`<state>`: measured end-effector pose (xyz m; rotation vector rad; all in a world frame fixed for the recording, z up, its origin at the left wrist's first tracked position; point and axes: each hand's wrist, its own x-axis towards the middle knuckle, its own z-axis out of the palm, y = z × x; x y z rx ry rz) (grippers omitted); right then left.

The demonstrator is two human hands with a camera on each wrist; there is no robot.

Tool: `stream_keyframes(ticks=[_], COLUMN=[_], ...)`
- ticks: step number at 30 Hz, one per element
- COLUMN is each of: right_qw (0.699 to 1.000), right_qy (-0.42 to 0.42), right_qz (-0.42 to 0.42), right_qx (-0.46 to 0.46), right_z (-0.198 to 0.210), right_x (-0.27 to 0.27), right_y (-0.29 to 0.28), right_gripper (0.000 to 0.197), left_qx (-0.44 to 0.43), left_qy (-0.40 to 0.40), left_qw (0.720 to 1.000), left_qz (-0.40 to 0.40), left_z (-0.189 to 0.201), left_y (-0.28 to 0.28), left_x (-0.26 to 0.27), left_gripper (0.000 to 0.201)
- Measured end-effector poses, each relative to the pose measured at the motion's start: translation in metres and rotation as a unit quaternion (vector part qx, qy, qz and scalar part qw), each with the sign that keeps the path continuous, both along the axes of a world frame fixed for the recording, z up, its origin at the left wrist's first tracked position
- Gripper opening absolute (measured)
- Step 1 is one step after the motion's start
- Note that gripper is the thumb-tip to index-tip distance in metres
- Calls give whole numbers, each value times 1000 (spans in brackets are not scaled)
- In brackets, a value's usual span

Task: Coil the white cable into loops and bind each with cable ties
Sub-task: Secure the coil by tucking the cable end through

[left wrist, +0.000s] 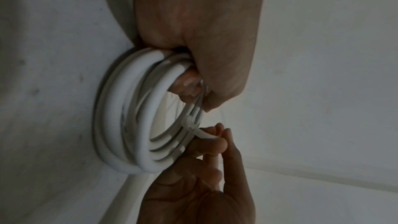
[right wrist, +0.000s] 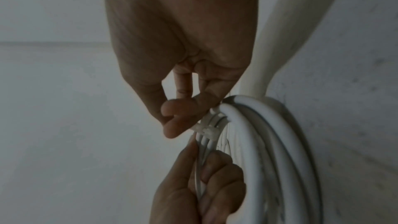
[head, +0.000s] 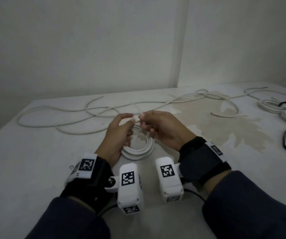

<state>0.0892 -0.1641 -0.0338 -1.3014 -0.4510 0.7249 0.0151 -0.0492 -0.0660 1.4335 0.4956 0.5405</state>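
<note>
White walls stand behind the white desk (head: 35,169). Near its front edge, the left hand (head: 117,135) has its fingers wrapped around the coiled white cable (head: 138,150). The right hand (head: 163,128) pinches the cable tie (right wrist: 204,129) looped around the coil.

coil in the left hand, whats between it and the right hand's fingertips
A white cable tie wraps the coil; the right hand pinches its tail while the left hand holds the coil. Left wrist view shows it.
</note>
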Motion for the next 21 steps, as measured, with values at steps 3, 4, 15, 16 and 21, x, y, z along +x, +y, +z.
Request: stream_keyframes(ticks=[3, 4, 15, 16, 21], right_qw=[1000, 1000, 999, 999, 995], right_qy=[-4, -1, -24, -35, -93], right_qz=[-1, -3, -25, -27, -22], right_qx=[6, 10, 12, 7, -32], right_z=[-3, -4, -5, -5, -10], right_x=[1, 1, 4, 4, 6], right_y=[0, 0, -1, -2, -4], right_gripper=[13, 13, 17, 17, 7], left_qx=[0, 0, 0, 7, 21], left_qy=[-2, -4, -3, -3, 5], left_qw=[1000, 1000, 1000, 1000, 1000], left_qz=[-15, -16, 1, -1, -7], left_z=[-1, -2, 4, 4, 2], left_y=[1, 1, -3, -3, -1], left_x=[-1, -2, -3, -4, -4], left_gripper=[14, 15, 12, 11, 15])
